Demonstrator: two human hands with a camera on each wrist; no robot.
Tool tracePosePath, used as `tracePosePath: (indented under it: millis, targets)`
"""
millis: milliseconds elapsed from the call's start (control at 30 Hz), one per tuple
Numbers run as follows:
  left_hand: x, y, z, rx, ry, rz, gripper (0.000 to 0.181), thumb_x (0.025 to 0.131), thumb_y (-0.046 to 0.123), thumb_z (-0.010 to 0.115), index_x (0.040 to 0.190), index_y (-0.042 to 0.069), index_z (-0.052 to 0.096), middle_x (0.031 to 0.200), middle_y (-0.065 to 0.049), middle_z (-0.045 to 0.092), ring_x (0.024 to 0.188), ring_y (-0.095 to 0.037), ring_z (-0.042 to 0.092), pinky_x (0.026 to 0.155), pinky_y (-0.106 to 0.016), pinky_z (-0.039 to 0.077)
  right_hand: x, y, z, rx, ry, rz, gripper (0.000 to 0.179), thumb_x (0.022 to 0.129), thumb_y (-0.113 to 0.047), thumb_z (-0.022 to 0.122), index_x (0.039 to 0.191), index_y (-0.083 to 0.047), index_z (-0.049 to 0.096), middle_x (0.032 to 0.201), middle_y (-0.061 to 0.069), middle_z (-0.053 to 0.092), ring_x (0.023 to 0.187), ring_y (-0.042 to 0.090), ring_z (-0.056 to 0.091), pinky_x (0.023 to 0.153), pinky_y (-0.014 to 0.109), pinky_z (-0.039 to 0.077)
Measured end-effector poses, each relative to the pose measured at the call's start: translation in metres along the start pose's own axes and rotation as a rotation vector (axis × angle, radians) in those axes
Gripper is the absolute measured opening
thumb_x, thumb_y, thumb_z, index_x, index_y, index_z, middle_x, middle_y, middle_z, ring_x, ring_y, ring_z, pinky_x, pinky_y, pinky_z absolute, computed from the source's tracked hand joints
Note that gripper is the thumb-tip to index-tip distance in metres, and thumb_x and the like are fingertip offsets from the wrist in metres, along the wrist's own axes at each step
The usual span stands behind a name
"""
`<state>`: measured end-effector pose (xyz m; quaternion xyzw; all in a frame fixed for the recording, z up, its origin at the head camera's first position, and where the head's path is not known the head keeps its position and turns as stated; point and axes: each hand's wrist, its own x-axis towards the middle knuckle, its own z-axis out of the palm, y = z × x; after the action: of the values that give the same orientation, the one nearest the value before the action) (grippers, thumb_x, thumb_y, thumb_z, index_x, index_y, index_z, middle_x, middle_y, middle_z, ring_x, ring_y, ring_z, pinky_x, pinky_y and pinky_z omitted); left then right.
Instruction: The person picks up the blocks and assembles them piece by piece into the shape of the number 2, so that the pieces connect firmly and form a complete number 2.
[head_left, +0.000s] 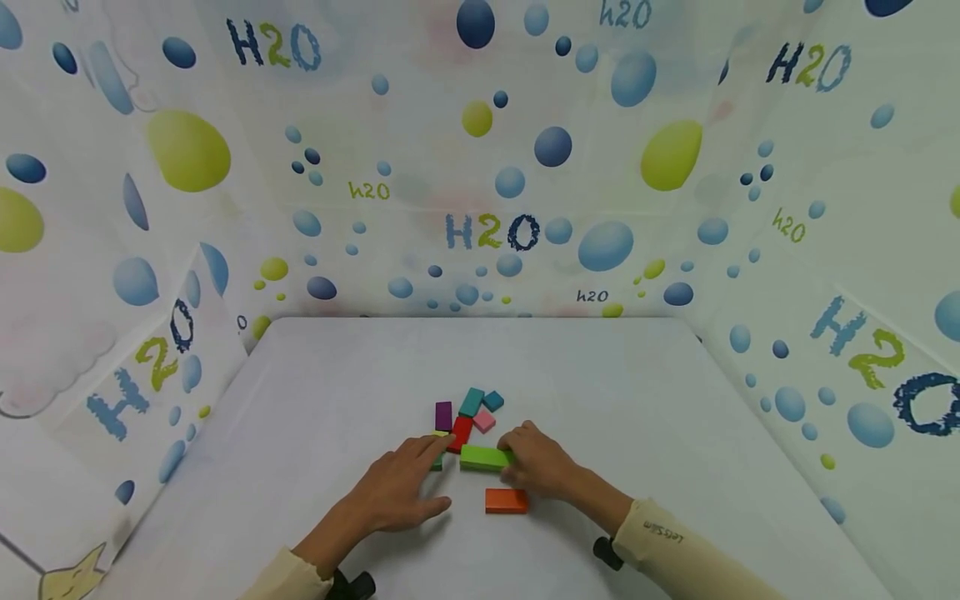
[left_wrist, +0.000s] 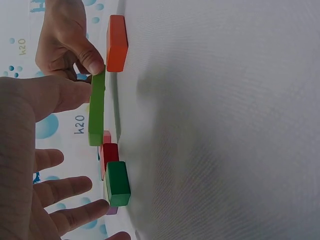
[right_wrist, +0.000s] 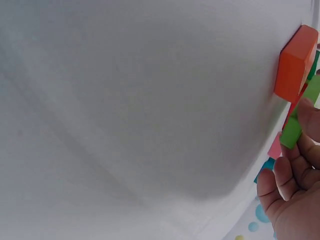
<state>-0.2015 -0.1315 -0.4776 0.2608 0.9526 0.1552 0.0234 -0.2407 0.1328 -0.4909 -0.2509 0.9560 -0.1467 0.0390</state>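
My right hand (head_left: 538, 460) pinches a long light green block (head_left: 483, 458) by its right end, thumb against one side. In the left wrist view that block looks raised off the tabletop. My left hand (head_left: 397, 487) is spread with its fingers extended, nearest to a dark green block (left_wrist: 118, 184) and a red block (head_left: 460, 434). Its fingers partly cover the dark green block and a yellow one (head_left: 440, 433) in the head view; whether they touch is unclear. An orange block (head_left: 506, 501) lies flat on the near side of the light green block.
Beyond the hands lie a purple block (head_left: 443, 416), a teal block (head_left: 471, 402), a pink block (head_left: 484, 420) and a small blue-teal block (head_left: 492, 401), close together. They are on a white table (head_left: 337, 375) backed by a bubble-patterned curtain (head_left: 420, 150).
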Motion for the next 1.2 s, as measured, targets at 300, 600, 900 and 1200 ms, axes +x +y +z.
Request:
tracePosePath:
  millis: [300,600,900,1200]
  targets:
    - [-0.001,-0.003,-0.002,0.02,0.013,0.005,0.087,0.085,0.052,0.073,0.157,0.021,0.036,0.153,-0.005,0.046,0.136,-0.028,0.046,0.103,-0.058,0.047,0.004,-0.011,-0.001,0.024,-0.007,-0.03,0.038,0.088,-0.026,0.08,0.122,-0.011,0.069,0.105,-0.004,0.066,0.096,0.009,0.048,0.078,0.018,0.051]
    - [-0.004,-0.005,-0.002,0.012,0.026,0.025,0.085,0.085,0.049,0.073,0.157,0.02,0.037,0.152,-0.006,0.047,0.135,-0.028,0.047,0.101,-0.059,0.048,0.002,-0.021,0.0,0.052,-0.024,-0.045,0.038,0.09,-0.027,0.077,0.124,-0.012,0.069,0.109,-0.005,0.066,0.1,0.009,0.049,0.082,0.02,0.052]
    - [-0.004,-0.005,-0.004,0.013,0.03,0.042,0.084,0.087,0.049,0.072,0.157,0.019,0.037,0.152,-0.006,0.047,0.134,-0.028,0.048,0.1,-0.057,0.049,0.003,-0.031,0.004,0.09,-0.052,-0.042,0.043,0.087,-0.028,0.081,0.125,-0.014,0.068,0.108,-0.007,0.064,0.102,0.007,0.05,0.081,0.019,0.052]
    - [-0.003,-0.001,-0.007,-0.028,0.003,0.018,0.085,0.086,0.049,0.073,0.157,0.019,0.038,0.153,-0.008,0.046,0.137,-0.031,0.046,0.103,-0.061,0.045,0.001,-0.039,0.004,0.06,-0.073,-0.09,0.039,0.088,-0.028,0.08,0.123,-0.015,0.069,0.106,-0.01,0.064,0.098,0.005,0.046,0.081,0.018,0.049]
